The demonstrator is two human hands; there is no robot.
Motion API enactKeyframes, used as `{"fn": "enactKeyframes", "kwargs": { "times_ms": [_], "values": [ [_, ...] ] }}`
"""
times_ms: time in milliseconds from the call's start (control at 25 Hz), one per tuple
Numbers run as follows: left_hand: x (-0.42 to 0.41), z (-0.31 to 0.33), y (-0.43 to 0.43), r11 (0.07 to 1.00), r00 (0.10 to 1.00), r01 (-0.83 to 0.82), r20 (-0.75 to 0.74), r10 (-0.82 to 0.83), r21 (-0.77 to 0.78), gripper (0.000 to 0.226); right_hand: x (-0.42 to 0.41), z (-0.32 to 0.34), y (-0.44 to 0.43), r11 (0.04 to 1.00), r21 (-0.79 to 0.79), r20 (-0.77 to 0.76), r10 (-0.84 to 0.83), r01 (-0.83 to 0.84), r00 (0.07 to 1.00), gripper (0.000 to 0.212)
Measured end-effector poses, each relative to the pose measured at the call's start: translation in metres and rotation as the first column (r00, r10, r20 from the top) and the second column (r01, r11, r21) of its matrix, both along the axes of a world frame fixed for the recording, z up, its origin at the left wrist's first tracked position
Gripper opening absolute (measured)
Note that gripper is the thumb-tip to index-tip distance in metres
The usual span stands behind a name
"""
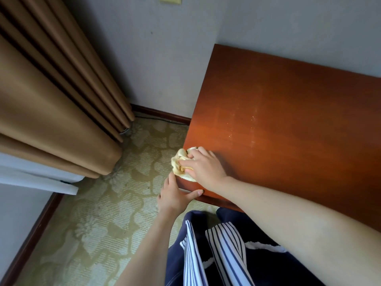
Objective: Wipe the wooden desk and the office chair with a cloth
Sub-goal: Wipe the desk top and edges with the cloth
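On my far left hang brown curtains (51, 100) over patterned carpet (92, 219). My left hand (173, 197) rests at the near-left corner of the surface (288, 120), fingers spread, thumb laid along the front edge, its grip wide and holding nothing. Just above it the cloth (181, 164) sits bunched on the surface's left edge, partly overhanging. My right hand (203, 166) presses down on it, grip closed on the cloth. Faint scratches mark the wood farther right.
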State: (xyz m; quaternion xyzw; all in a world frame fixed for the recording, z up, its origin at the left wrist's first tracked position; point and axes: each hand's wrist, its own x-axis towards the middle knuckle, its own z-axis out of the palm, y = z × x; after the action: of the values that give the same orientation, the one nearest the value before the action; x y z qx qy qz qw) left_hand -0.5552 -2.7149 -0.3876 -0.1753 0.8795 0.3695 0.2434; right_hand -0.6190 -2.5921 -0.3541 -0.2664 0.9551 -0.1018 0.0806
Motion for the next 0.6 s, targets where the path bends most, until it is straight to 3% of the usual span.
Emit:
{"fn": "enactKeyframes", "kwargs": {
  "times_ms": [160, 360, 600],
  "values": [
    [-0.009, 0.003, -0.004, 0.993, 0.994, 0.091, -0.053, -0.095, -0.07, 0.109, 0.032, 0.002, 0.065, 0.998, -0.057, -0.03, 0.013, -0.015, 0.999, 0.029],
    [-0.033, 0.012, 0.005, 0.944, 0.959, 0.244, -0.086, -0.268, -0.223, 0.133, 0.082, -0.008, 0.125, 0.982, -0.053, -0.114, -0.184, 0.179, 0.976, 0.041],
    [-0.061, 0.009, 0.036, 0.951, 0.972, 0.193, -0.088, -0.219, -0.241, 0.138, 0.075, -0.004, 0.179, 0.869, 0.079, -0.082, -0.483, 0.488, 0.872, 0.04]
  ]
}}
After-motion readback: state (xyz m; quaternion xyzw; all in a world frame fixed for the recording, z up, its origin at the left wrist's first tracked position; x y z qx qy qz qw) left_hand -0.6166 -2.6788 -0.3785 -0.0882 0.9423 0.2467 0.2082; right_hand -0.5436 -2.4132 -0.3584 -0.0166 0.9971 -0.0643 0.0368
